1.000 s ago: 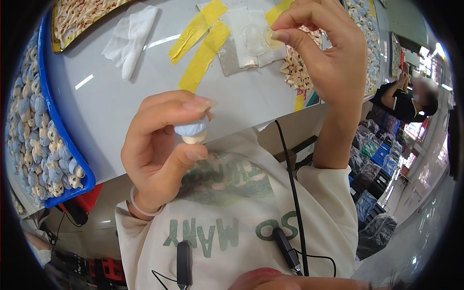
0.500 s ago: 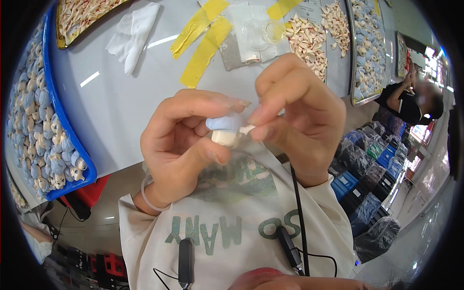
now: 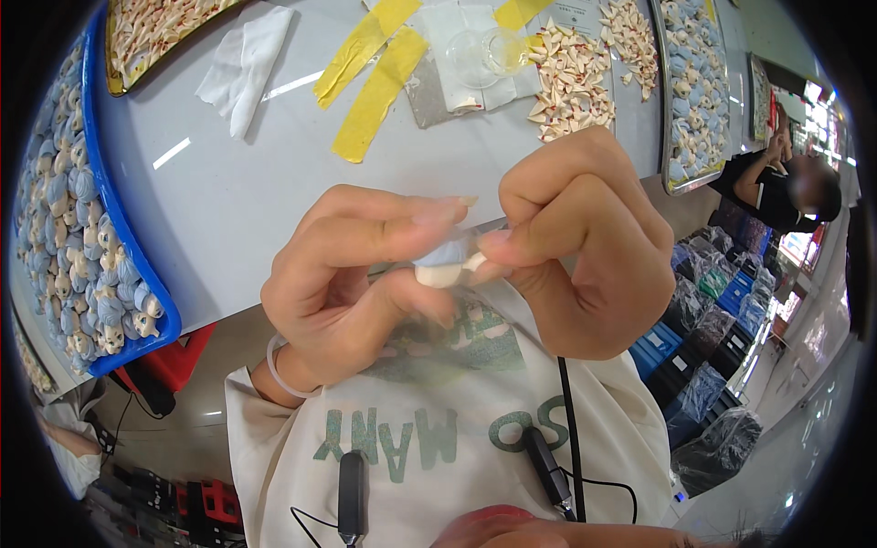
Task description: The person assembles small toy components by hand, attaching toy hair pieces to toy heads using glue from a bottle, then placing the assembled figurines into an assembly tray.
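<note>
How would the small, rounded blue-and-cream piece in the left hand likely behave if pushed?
The blue-and-cream piece would probably roll or wobble, given its rounded shape. It is likely light, since the left hand pinches it with thumb and fingers. Firmness is harder to judge through the blur.

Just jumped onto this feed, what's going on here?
A person's left hand holds a small blue-and-cream doll head between thumb and fingers. The right hand pinches a tiny pale piece at the head's side; blur hides whether the two are joined. Both hands are in front of the table edge. On the table, more heads fill a blue tray at left, and pointed pale pieces lie heaped beyond the right hand.
</note>
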The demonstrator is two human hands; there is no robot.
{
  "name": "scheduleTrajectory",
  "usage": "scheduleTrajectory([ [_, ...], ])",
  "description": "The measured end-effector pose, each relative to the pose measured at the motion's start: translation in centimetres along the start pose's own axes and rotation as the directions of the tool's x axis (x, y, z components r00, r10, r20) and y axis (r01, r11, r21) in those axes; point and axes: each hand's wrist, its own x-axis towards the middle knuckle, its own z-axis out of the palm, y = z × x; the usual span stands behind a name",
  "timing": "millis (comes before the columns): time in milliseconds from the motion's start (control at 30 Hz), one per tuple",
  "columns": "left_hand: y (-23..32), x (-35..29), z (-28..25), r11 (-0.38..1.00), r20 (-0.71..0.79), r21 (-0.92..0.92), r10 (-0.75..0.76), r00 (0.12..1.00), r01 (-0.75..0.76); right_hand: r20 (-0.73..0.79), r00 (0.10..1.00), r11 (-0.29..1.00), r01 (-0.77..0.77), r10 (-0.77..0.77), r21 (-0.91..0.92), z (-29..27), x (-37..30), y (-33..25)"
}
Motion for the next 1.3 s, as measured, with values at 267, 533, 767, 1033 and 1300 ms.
scheduleTrajectory([
  [267,-0.1,-0.3,-0.2,0.999,-0.029,0.005,-0.032,0.999,0.032,-0.028,1.0,0.989,0.015,-0.012,0.146,1.0,0.4,0.8],
  [533,-0.8,0.1,-0.1,0.995,0.016,-0.097,-0.02,1.0,0.022,0.018,0.953,0.777,-0.258,0.304,0.575,0.9,-0.7,1.6],
  [767,-1.0,0.6,0.6,0.998,0.003,0.051,0.042,0.999,-0.042,-0.001,0.971,0.836,-0.205,0.238,0.509,0.5,-2.2,1.8],
  [1033,1.5,1.5,1.6,0.504,0.353,0.767,0.185,0.917,-0.397,0.183,0.868,0.461,-0.411,0.463,0.786,-2.1,-4.6,2.0],
  [1300,5.6,1.1,-4.0,0.397,0.148,0.86,0.406,0.902,-0.319,-0.495,0.721,0.786,-0.608,0.486,-0.113,-13.5,-10.2,8.9],
])
